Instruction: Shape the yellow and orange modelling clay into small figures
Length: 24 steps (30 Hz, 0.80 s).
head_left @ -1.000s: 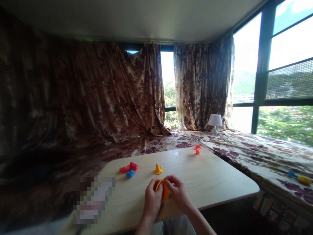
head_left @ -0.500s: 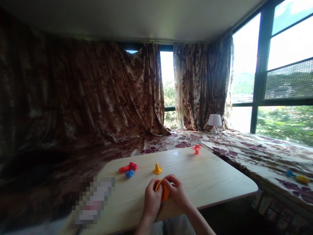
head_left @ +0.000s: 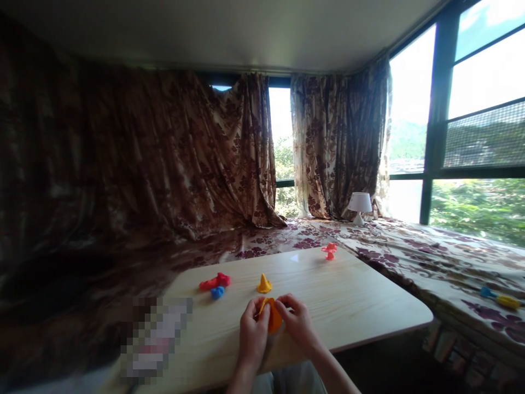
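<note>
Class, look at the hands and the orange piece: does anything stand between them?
Nothing visible does: the left hand and right hand both already touch the orange piece.

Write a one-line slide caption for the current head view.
Two bare hands hold an orange piece above a pale table, near a yellow cone.

Greyish cloth (head_left: 296, 378) is worn over the lap, and the left hand (head_left: 253, 330), right hand (head_left: 297, 319) and forearms (head_left: 330, 365) are seen bare.
</note>
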Each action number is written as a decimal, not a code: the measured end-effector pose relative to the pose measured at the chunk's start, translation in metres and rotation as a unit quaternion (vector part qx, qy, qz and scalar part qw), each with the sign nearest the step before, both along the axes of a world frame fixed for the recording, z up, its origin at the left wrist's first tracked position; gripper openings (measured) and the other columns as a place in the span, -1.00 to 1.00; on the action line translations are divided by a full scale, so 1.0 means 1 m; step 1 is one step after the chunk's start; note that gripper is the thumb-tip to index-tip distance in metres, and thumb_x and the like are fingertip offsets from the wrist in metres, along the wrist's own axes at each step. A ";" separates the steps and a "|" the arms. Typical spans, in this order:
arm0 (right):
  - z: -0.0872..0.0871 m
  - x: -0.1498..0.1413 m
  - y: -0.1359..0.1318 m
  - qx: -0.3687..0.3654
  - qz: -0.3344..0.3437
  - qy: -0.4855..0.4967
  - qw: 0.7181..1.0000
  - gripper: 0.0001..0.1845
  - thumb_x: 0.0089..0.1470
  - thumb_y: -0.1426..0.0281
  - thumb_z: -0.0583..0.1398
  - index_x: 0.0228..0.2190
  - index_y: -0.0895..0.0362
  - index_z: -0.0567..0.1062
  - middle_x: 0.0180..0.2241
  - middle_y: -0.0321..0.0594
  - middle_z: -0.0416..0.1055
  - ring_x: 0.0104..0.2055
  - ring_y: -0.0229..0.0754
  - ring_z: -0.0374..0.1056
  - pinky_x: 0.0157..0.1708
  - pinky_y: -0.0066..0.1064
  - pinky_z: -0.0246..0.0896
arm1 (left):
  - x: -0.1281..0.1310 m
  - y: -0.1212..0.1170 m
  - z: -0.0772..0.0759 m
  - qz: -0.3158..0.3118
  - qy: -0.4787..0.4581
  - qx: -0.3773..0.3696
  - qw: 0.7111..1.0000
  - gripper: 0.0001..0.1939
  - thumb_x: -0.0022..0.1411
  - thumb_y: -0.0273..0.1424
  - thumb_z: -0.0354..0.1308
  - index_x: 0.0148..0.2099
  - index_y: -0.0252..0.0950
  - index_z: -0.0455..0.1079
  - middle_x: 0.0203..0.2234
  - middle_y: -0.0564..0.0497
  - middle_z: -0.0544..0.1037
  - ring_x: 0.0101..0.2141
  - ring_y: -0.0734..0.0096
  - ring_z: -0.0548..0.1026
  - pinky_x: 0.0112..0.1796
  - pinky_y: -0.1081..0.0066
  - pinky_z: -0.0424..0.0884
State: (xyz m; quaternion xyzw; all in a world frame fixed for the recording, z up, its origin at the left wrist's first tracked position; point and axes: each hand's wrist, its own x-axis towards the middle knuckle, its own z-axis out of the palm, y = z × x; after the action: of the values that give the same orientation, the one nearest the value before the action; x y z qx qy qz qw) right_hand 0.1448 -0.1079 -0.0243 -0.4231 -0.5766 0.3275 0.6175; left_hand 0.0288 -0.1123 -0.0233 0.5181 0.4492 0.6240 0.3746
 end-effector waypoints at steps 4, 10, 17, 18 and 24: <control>0.002 0.001 -0.002 0.003 0.005 0.001 1.000 -0.65 -0.10 0.13 0.21 -0.57 0.18 0.48 -0.54 -0.21 0.41 -0.42 -0.15 0.33 -0.43 -0.42 0.26 | 0.003 -0.004 0.005 -0.024 0.044 0.005 0.999 -0.79 -0.04 -0.33 0.14 -0.35 -0.34 0.47 -0.41 -0.09 0.58 -0.32 0.23 0.52 -0.25 0.34 0.42; 0.004 0.001 -0.001 0.001 -0.002 0.001 1.000 -0.63 -0.04 0.13 0.16 -0.56 0.19 0.49 -0.54 -0.24 0.38 -0.42 -0.18 0.31 -0.43 -0.44 0.22 | 0.002 -0.004 0.005 -0.004 0.055 0.009 0.998 -0.78 -0.03 -0.31 0.14 -0.36 -0.34 0.48 -0.42 -0.09 0.58 -0.34 0.21 0.51 -0.26 0.31 0.41; -0.001 0.001 0.001 0.005 -0.005 -0.004 1.000 -0.66 -0.08 0.15 0.20 -0.59 0.19 0.49 -0.55 -0.24 0.39 -0.44 -0.18 0.31 -0.46 -0.44 0.22 | 0.002 -0.002 0.004 0.000 0.072 0.019 0.997 -0.78 -0.02 -0.32 0.13 -0.36 -0.34 0.49 -0.42 -0.09 0.58 -0.33 0.21 0.51 -0.25 0.33 0.40; -0.001 0.001 0.001 0.008 -0.005 -0.003 1.000 -0.66 -0.07 0.15 0.19 -0.58 0.19 0.48 -0.56 -0.25 0.39 -0.44 -0.18 0.31 -0.46 -0.45 0.22 | 0.003 -0.002 0.005 -0.001 0.077 0.022 0.997 -0.79 -0.03 -0.33 0.14 -0.38 -0.34 0.49 -0.43 -0.08 0.57 -0.34 0.22 0.50 -0.26 0.33 0.39; 0.003 0.003 -0.003 0.021 0.000 0.007 1.000 -0.65 -0.03 0.15 0.17 -0.56 0.19 0.47 -0.50 -0.23 0.36 -0.40 -0.19 0.30 -0.43 -0.47 0.24 | 0.005 -0.005 0.007 -0.012 0.101 0.031 0.994 -0.82 -0.01 -0.33 0.13 -0.42 -0.33 0.49 -0.47 -0.05 0.54 -0.37 0.25 0.47 -0.28 0.36 0.37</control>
State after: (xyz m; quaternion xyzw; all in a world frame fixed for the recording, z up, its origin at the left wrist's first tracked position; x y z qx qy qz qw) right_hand 0.1482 -0.1108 -0.0214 -0.4081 -0.5789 0.3181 0.6301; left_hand 0.0342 -0.1170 -0.0168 0.5950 0.4594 0.5775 0.3184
